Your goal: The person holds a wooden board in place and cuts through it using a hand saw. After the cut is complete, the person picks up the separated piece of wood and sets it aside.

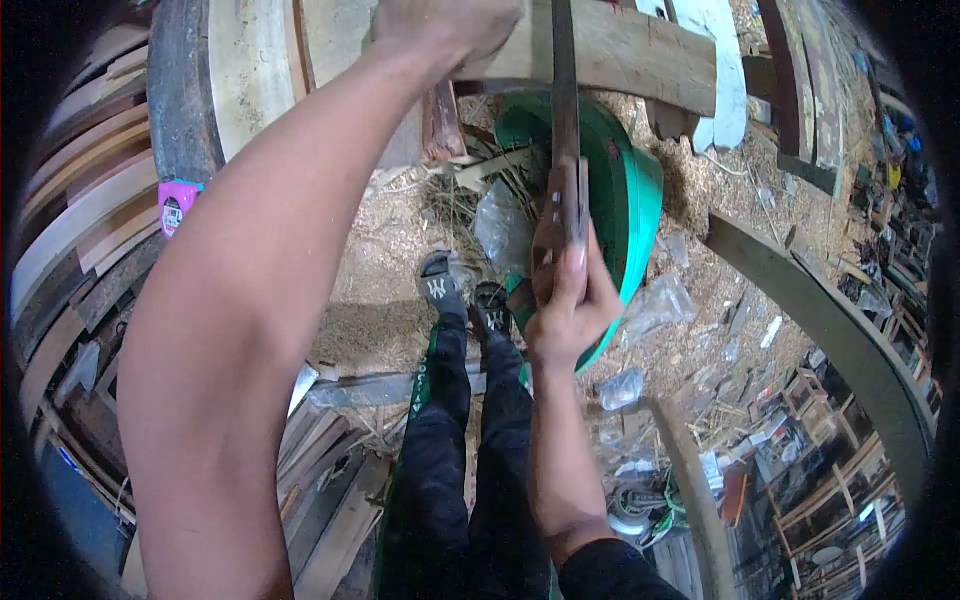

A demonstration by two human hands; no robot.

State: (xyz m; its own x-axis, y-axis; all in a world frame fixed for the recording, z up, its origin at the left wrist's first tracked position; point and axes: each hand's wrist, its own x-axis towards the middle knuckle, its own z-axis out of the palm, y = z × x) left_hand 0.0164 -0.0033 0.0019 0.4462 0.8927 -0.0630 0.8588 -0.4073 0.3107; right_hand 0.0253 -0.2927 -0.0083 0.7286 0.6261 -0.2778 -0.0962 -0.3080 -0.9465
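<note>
My right hand (575,310) is closed around the brown wooden handle of a handsaw (565,110). Its long narrow blade, seen nearly edge-on, runs up over a light wooden plank (650,58) and out of the top of the view. To the left of the blade, my left hand (450,30) overlaps the same plank at the top edge, its fingers hidden. Below the plank, a green plastic tub (640,200) stands just right of the saw handle.
Sawdust, shavings and clear plastic scraps (660,305) cover the ground around my sandals (440,290). Stacked boards (90,190) line the left side. A curved timber (820,310) extends along the right. A small pink packet (178,207) lies by the boards.
</note>
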